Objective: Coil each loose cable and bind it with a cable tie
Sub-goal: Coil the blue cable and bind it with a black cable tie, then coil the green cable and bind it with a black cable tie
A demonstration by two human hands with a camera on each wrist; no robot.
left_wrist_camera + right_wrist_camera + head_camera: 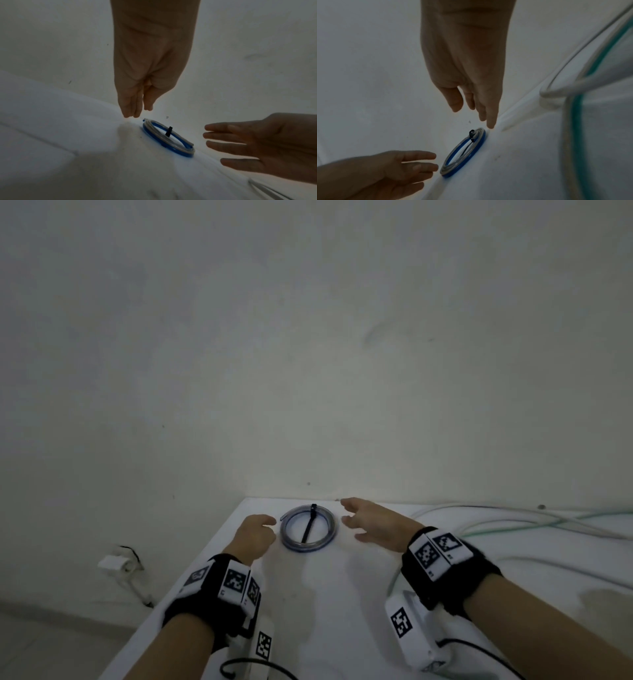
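On the desk (342,594) a tied coil (309,528) lies between 2 empty hands, left (255,537) and right (371,523), fingers relaxed, neither touching it; next, likely, reaching right for the loose cables (513,518).

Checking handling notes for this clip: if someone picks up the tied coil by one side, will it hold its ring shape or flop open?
The coil would probably keep its ring: a black tie binds the turns at one spot. The far side might sag or spread a little, since only that one tie shows. It looks thin and lies flat on the table, so it is likely light and would slide rather than roll.
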